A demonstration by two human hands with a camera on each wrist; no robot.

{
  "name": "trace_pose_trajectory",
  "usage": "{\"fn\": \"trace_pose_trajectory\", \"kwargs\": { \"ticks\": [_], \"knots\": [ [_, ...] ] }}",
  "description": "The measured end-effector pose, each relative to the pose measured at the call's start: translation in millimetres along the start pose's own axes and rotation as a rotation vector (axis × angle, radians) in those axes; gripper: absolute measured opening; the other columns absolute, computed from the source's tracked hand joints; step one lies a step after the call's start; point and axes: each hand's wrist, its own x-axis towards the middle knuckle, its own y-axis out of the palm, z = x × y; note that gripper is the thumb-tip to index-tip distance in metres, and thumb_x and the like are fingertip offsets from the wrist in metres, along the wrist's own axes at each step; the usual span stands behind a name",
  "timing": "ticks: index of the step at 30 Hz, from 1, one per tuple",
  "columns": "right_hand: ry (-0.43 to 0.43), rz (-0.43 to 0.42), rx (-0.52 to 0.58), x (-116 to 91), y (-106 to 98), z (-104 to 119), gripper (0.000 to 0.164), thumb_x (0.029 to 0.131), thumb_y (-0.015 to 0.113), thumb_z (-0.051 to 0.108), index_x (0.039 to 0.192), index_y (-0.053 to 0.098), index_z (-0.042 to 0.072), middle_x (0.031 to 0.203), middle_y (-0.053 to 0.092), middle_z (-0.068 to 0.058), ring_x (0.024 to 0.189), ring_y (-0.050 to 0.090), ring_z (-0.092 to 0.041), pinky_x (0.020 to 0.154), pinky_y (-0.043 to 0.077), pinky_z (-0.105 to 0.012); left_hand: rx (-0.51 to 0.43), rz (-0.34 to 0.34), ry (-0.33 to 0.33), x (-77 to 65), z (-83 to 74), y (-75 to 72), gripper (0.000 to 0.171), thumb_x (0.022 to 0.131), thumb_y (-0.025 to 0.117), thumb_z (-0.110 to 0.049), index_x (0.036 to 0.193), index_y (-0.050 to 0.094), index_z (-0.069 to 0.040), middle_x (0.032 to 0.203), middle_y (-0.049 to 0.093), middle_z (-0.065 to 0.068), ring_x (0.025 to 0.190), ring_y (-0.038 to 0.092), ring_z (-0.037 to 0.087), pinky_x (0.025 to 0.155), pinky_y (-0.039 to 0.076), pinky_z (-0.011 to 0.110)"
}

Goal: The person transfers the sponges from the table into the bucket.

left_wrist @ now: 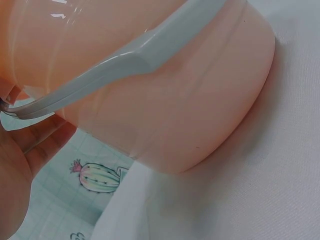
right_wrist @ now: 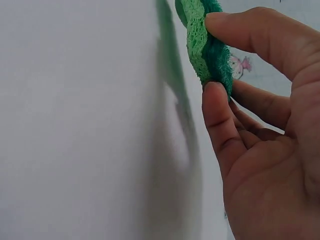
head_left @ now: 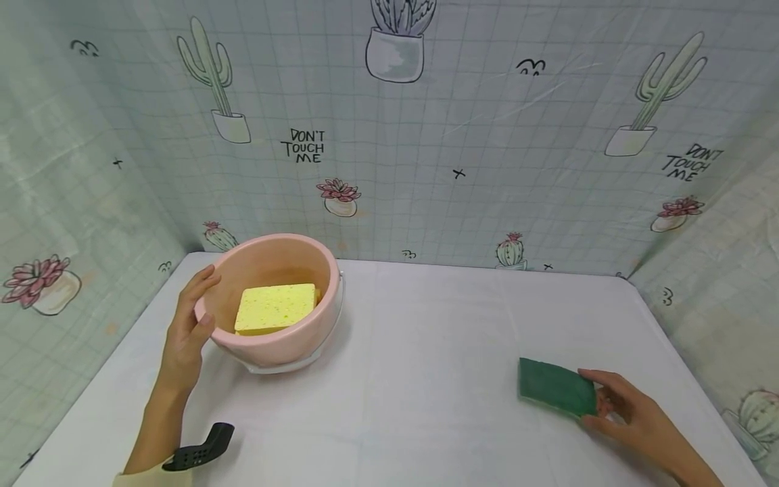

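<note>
On the left of the table a pink bucket (head_left: pixel 289 346) stands with its mouth turned toward the head view. My left hand (head_left: pixel 185 335) grips its left rim, thumb near the front of the rim and fingers farther back. A yellow sponge block (head_left: pixel 276 308) lies inside the bucket, and something behind it is mostly hidden. The bucket's grey handle (left_wrist: pixel 165 42) hangs down along its side. At the right, my right hand (head_left: pixel 633 412) pinches one end of a green scouring sponge (head_left: pixel 555 385). In the right wrist view it shows a light green layer and a dark rough one.
A white cloth covers the table (head_left: pixel 426 379). Behind it and at both sides hangs a curtain (head_left: pixel 402 142) printed with cacti. A black band (head_left: pixel 201 452) sticks out from my left wrist.
</note>
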Motion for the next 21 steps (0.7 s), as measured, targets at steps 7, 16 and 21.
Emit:
{"fn": "trace_pose_trajectory", "kwargs": {
  "ticks": [7,16,21],
  "knots": [
    [0.03,0.007,-0.033,26,-2,20,0.07,0.075,0.077,-0.003,0.137,0.045,0.0,0.116,0.049,-0.003,0.089,0.053,-0.009,0.072,0.044,-0.015,0.013,0.0,-0.005,0.6,-0.5,-0.3,0.053,0.091,0.042,-0.015,0.143,0.042,-0.011,0.155,0.025,-0.001,0.142,0.018,0.018,0.113,0.011,0.047],
    [0.039,0.013,-0.049,60,4,43,0.07,0.078,0.077,0.004,0.14,0.045,0.008,0.123,0.047,-0.002,0.094,0.052,-0.008,0.078,0.044,-0.012,0.012,0.002,-0.037,1.5,-0.9,-0.4,0.053,0.091,0.043,-0.016,0.145,0.04,-0.013,0.155,0.024,-0.003,0.142,0.017,0.017,0.112,0.011,0.051],
    [-0.02,0.027,0.017,79,8,57,0.07,0.078,0.075,-0.001,0.14,0.043,0.005,0.126,0.045,-0.006,0.096,0.052,-0.01,0.08,0.044,-0.012,-0.001,0.005,-0.033,0.9,-0.9,-0.8,0.052,0.092,0.042,-0.016,0.145,0.04,-0.012,0.155,0.024,-0.003,0.142,0.017,0.017,0.113,0.011,0.051]
  ]
}}
